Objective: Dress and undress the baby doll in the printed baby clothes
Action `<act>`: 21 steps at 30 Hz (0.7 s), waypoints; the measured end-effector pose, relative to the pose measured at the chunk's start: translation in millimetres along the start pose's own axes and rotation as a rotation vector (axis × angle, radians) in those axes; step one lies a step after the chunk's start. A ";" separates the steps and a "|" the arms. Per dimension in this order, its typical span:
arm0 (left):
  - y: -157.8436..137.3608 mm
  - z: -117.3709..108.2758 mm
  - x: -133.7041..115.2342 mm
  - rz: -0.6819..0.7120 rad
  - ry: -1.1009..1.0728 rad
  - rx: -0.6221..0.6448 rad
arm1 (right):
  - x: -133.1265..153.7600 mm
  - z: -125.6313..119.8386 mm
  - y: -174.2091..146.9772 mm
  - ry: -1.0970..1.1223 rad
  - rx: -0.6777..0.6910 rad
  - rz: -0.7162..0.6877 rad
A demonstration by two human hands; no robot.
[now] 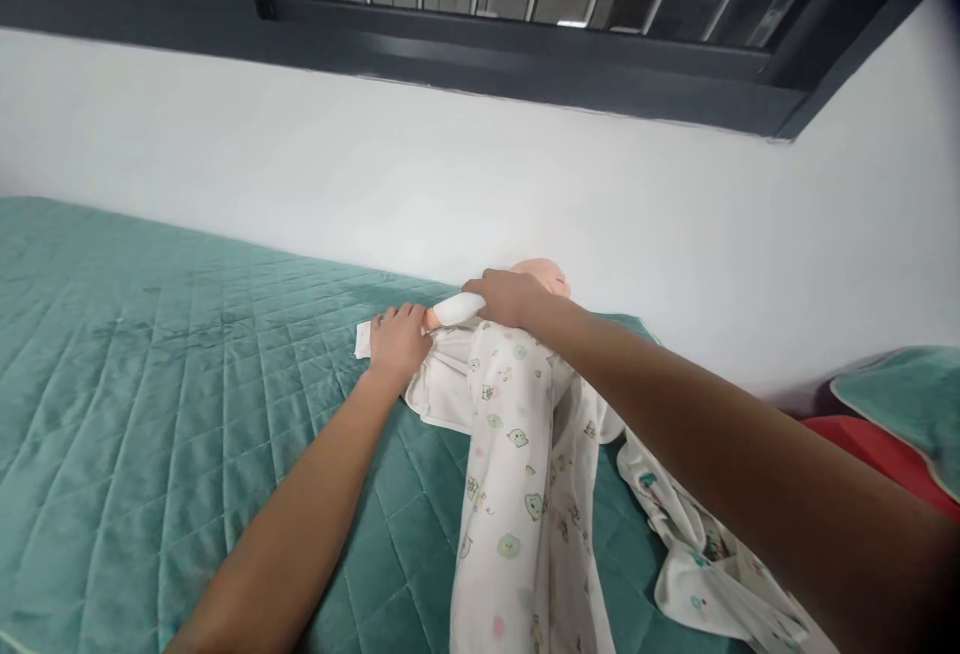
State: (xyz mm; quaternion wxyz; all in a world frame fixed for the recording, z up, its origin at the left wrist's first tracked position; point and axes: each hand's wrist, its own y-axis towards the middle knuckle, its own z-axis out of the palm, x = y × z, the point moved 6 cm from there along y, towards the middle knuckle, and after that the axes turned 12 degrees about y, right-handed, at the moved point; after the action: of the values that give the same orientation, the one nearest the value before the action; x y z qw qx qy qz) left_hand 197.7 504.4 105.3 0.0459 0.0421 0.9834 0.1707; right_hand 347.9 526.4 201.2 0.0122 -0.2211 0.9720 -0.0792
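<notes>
A doll's head, pinkish, shows behind my right hand, against the wall. Its arm, in a white sleeve, stretches to the left between my hands. Closed fingers of my right hand grip the upper end of this sleeve. My left hand is wrapped round the lower end, by a bit of bare doll arm. A white cuff sticks out left of that hand. White baby clothes printed with green and pink figures drape from the doll toward me. My right forearm hides part of the doll.
Beneath everything lies a green quilted bedspread. Another printed white garment is crumpled at the right. Beyond it are a red item and a green cushion-like item. A white wall and dark window frame bound the far side.
</notes>
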 end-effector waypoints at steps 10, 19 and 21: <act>4.0 -2.6 9.3 -0.107 0.007 0.043 | 1.3 -0.1 -5.8 0.054 -0.034 0.025; 3.3 -3.5 -17.0 0.111 0.129 -0.080 | 30.3 26.9 21.5 0.093 0.003 -0.024; 2.9 -1.6 -18.6 0.132 0.124 -0.056 | 27.0 28.5 19.4 0.113 -0.005 -0.038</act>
State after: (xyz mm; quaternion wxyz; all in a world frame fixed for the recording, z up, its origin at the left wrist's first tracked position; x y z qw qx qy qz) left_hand 216.1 504.8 109.1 -0.0255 0.0949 0.9743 0.2028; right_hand 316.9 527.8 170.2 -0.0446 -0.2345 0.9670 -0.0894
